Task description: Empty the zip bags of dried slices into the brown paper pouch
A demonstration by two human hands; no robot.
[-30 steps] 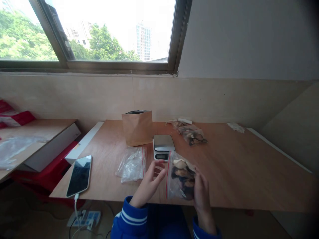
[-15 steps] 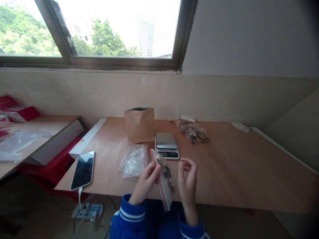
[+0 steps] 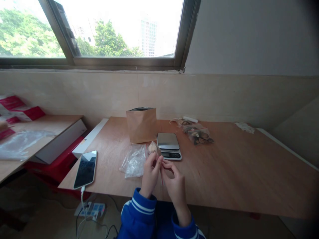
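Note:
My left hand point(image 3: 151, 174) and my right hand point(image 3: 174, 182) meet above the near edge of the wooden table point(image 3: 236, 172). Both pinch a small clear zip bag point(image 3: 154, 148) with a red seal strip; it holds brownish dried pieces and is seen edge-on, mostly hidden behind my fingers. A small digital scale point(image 3: 168, 145) sits just beyond my hands. An open brown paper bag point(image 3: 141, 124) stands upright behind the scale.
A pile of empty clear zip bags point(image 3: 134, 160) lies left of my hands. A phone point(image 3: 85, 169) on a white cable rests at the table's left corner. Filled bags point(image 3: 198, 134) lie at the back. A second table point(image 3: 37, 132) stands to the left.
The bag passed from my right hand toward my left and turned edge-on. Both hands closed in together on its top. The view shifted slightly left.

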